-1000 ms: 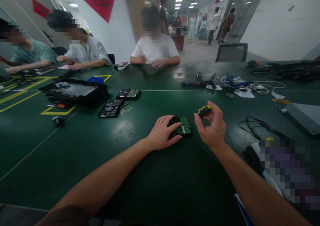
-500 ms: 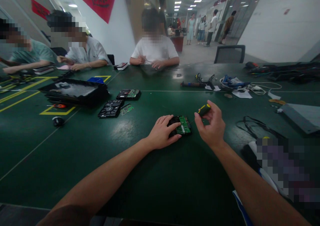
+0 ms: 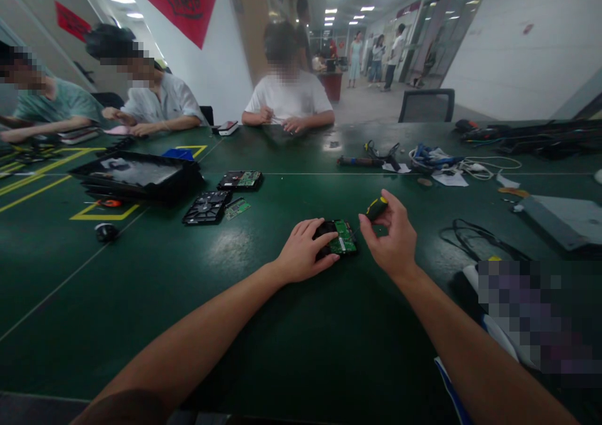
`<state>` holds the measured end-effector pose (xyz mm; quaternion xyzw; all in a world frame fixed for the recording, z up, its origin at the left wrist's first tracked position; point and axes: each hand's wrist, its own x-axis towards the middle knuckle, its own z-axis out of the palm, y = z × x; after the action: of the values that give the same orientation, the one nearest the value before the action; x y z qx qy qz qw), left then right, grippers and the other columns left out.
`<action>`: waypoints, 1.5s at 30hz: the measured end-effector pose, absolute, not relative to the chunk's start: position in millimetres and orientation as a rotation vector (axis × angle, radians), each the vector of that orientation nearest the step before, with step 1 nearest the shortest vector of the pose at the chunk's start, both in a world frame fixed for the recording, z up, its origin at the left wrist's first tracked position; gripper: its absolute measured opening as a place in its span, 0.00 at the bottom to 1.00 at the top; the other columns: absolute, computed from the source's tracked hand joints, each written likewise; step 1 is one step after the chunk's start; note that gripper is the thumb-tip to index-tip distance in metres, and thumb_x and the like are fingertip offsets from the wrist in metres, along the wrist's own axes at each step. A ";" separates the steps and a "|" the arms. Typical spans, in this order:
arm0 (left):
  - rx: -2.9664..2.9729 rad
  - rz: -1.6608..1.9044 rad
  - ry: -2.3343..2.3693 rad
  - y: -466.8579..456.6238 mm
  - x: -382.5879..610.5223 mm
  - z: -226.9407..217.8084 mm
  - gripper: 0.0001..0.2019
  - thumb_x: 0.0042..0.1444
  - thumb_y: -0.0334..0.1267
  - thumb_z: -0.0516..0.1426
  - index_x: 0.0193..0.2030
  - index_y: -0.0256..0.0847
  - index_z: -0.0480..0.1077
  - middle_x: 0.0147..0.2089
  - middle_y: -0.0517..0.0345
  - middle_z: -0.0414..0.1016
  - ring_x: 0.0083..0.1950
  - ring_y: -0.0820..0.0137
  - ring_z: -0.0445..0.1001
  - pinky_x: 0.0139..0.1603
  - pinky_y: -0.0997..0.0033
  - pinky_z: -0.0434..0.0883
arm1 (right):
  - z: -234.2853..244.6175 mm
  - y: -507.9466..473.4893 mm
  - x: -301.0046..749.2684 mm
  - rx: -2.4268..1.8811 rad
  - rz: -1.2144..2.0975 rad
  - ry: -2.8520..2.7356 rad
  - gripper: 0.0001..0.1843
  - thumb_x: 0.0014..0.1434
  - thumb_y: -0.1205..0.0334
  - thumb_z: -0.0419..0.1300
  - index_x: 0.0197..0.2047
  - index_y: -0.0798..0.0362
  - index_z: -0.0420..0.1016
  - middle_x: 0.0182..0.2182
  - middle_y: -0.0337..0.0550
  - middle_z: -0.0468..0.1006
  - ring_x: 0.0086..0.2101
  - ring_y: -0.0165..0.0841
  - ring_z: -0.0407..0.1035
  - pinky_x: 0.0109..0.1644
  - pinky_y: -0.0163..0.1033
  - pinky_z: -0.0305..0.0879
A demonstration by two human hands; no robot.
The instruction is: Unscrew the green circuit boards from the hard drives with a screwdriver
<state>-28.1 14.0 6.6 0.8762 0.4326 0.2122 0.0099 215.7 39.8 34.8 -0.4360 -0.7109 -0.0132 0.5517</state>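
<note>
A hard drive point(image 3: 345, 237) with a green circuit board facing up lies flat on the dark green table in front of me. My left hand point(image 3: 305, 249) holds it from the left: the index finger rests on the board and the thumb lies along the near edge. My fingers cover the left part of the drive. In my right hand point(image 3: 392, 230) is a yellow and black screwdriver point(image 3: 377, 209), pinched by the handle and tilted. Its thin shaft slants down toward the drive's right side; whether the tip touches is too small to tell.
Left of the drive lie a black drive casing point(image 3: 207, 207), a loose circuit board point(image 3: 237, 207) and another hard drive point(image 3: 240, 180). Beyond them stands a black tray point(image 3: 136, 174). Cables point(image 3: 484, 237) and a grey metal box point(image 3: 564, 218) occupy the right. Several people sit across the table.
My right hand and the screwdriver have shifted slightly left relative to the drive, with the handle a little lower. The left hand stays on the hard drive. The whole view has moved a little.
</note>
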 end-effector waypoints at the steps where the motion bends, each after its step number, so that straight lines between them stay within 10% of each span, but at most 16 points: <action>1: 2.731 0.665 1.353 14.3 -28.0 5.7 0.28 0.68 0.56 0.60 0.70 0.49 0.70 0.76 0.42 0.58 0.75 0.45 0.59 0.74 0.39 0.61 | 35.3 40.2 214.7 -1.036 -0.043 -1.695 0.37 0.66 0.56 0.66 0.74 0.43 0.59 0.60 0.51 0.77 0.36 0.38 0.80 0.42 0.49 0.84; 45: 2.703 0.690 1.359 14.3 -26.0 6.3 0.28 0.67 0.56 0.61 0.70 0.49 0.70 0.75 0.44 0.60 0.74 0.46 0.60 0.73 0.39 0.62 | 39.0 34.6 211.3 -0.991 -0.003 -1.809 0.38 0.67 0.59 0.64 0.76 0.42 0.56 0.62 0.51 0.77 0.43 0.41 0.83 0.49 0.51 0.85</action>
<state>-26.0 14.3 6.3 0.8710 0.4377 0.2224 0.0191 211.3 34.6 39.0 -0.4122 -0.7524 -0.0014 0.5137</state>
